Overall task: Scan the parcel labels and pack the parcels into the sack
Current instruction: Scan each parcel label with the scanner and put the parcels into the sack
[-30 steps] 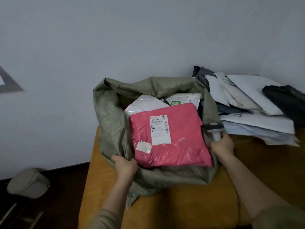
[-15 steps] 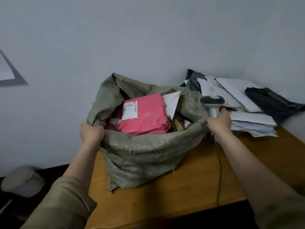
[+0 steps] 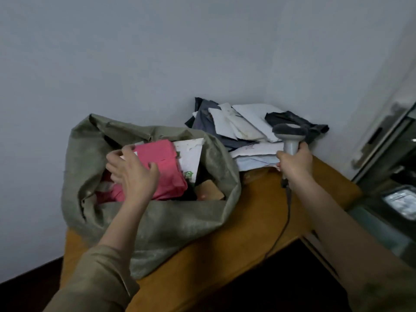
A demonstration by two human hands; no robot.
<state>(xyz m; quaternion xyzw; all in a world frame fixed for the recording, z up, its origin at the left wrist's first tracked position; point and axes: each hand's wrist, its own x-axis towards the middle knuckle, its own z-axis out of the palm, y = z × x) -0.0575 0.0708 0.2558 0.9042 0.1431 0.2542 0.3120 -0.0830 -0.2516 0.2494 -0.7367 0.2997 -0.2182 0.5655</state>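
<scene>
From the head view, the left hand (image 3: 132, 174) is lying with fingers spread and lightly bent on the pink parcel (image 3: 166, 172), which is sitting inside the open sack (image 3: 171, 224) on the table (image 3: 225, 262). The right hand (image 3: 295, 162) is gripping the scanner (image 3: 289, 136) upright, beside the parcel pile (image 3: 247, 131)

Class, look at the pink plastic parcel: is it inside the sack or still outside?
Inside: the pink plastic parcel lies within the green woven sack's open mouth, under the left hand.
</scene>
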